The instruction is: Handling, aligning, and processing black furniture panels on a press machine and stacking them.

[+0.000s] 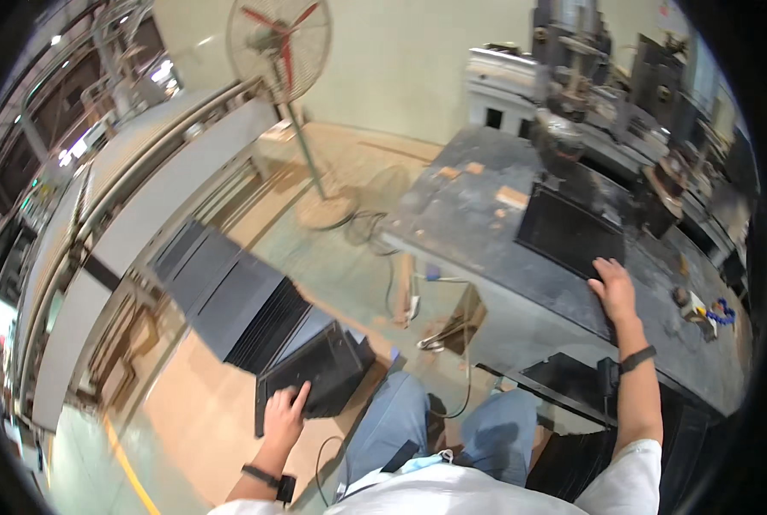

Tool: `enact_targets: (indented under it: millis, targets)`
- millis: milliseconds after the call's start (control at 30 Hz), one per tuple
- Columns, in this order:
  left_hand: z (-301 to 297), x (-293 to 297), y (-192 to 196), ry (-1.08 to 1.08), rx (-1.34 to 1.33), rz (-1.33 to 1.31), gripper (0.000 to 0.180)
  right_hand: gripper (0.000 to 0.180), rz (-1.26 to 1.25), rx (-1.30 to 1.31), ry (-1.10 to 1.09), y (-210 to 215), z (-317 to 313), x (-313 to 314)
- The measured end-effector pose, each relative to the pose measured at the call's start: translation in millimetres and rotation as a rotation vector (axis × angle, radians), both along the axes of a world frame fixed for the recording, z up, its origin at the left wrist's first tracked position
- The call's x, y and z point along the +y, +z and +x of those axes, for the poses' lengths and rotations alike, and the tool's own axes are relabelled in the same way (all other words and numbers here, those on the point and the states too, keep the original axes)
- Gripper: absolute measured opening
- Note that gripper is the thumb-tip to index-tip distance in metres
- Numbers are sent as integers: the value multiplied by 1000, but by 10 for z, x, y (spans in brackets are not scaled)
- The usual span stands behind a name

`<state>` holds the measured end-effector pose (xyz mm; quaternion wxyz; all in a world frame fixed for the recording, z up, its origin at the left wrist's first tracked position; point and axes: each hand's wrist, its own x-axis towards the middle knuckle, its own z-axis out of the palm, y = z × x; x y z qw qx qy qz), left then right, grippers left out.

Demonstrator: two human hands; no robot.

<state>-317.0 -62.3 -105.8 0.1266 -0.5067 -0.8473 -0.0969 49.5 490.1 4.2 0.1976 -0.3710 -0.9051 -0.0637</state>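
My left hand grips the near edge of a flat black panel, its index finger stretched over the surface. That panel lies tilted at the near end of a long row of dark grey and black panels. On the grey machine table to the right lies another black panel. My right hand rests at its near right corner with fingers apart, touching the edge. Whether the thumb reaches under that panel cannot be made out.
Machine heads stand over the back of the grey table, with wood scraps on it. A blue hose lies at right. A pedestal fan stands ahead, a roller conveyor at left. Cables run near my knees.
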Motion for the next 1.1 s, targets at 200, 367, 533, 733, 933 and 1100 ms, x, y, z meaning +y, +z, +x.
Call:
enact_targets:
  millis: [200, 367, 533, 733, 933, 1100]
  targets:
    - [-178, 380, -800, 220, 74, -153, 60, 54, 3, 121, -15, 274, -36, -558]
    - [-207, 707, -1012, 393, -64, -273, 68, 52, 21, 155, -92, 600, 832, -1340]
    - [-331, 739, -1348, 419, -149, -298, 94, 58, 86, 93, -541, 579, 2413, -2175]
    - [-278, 1401, -692, 172, -230, -33, 89, 94, -213, -111, -1281, 144, 3124, -3447]
    - [884, 3633, 1053, -778, -175, 499, 66, 68, 20, -30, -907, 336, 2358, -3571]
    - [1303, 4777, 761, -721, -87, 196, 73, 48, 229, 158, -374, 769, 1662, -3003]
